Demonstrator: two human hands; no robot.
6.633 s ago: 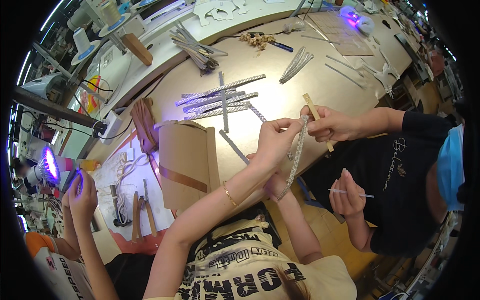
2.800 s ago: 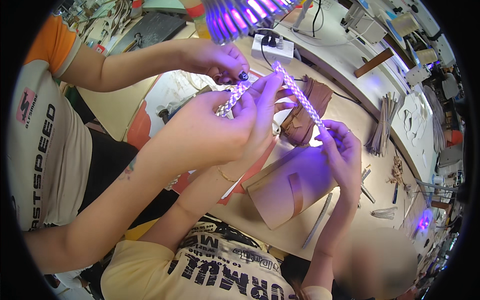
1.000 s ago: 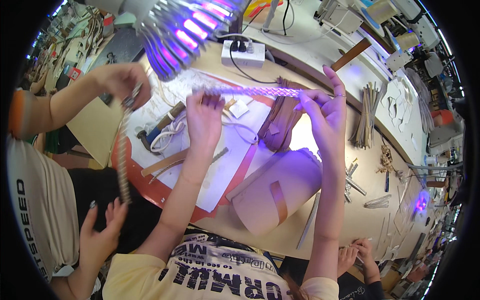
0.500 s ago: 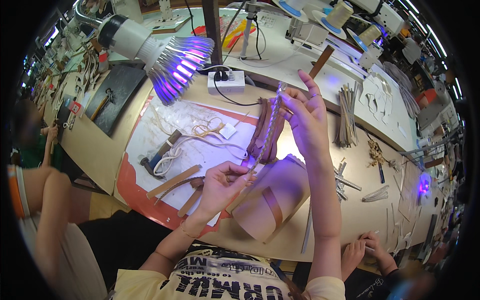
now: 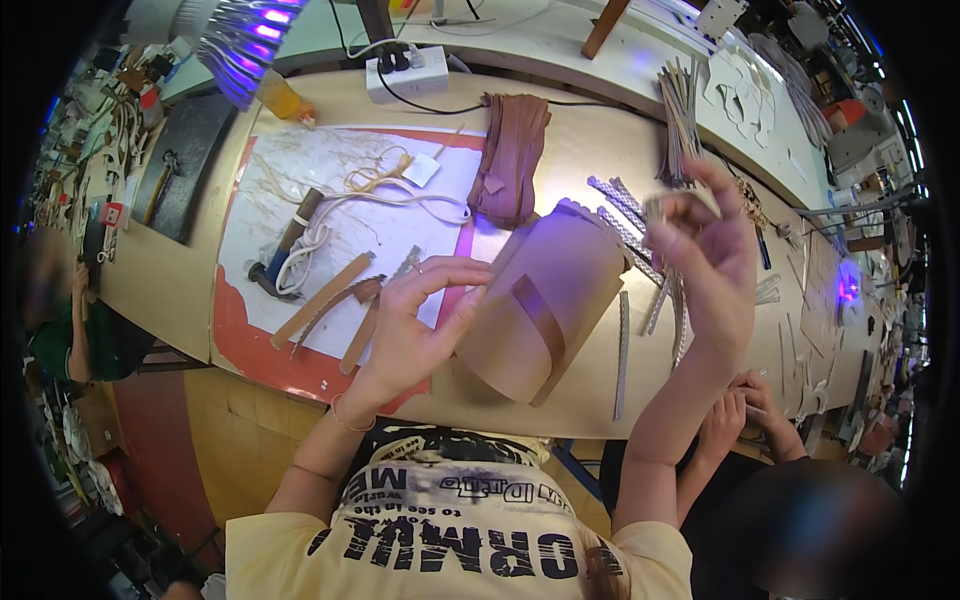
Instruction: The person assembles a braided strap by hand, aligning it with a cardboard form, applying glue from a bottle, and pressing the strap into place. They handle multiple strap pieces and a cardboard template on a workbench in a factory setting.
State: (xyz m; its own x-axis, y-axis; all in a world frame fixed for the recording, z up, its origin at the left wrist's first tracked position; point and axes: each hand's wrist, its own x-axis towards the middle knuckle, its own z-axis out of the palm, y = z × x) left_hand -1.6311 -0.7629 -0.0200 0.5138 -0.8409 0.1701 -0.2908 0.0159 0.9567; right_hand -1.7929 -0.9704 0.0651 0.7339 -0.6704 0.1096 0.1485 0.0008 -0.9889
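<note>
My left hand point(image 5: 425, 315) is empty, its fingers apart, beside the left edge of a curved tan sheet point(image 5: 520, 310) with a brown strip point(image 5: 540, 320) lying across it. My right hand point(image 5: 705, 255), a little blurred, is raised on the right with thumb and fingers pinched on the end of a braided strap. The strap point(image 5: 681, 325) hangs down beside the wrist, partly hidden. Several silver-grey braided straps point(image 5: 625, 215) lie on the table behind this hand. Another braided strap point(image 5: 622, 355) lies right of the tan sheet.
A hammer point(image 5: 290, 240), white cord point(image 5: 395, 197) and brown strips point(image 5: 322, 300) lie on a white sheet over a red mat point(image 5: 235, 345). Folded brown leather point(image 5: 510, 160) and a power strip point(image 5: 407, 75) are farther back. A lamp point(image 5: 245, 45) overhangs upper left. A co-worker's hands point(image 5: 745, 410) are at lower right.
My left hand has let go of the braided strap's lower end. My right hand has carried the strap rightward, toward the other braided straps. The view has shifted too.
</note>
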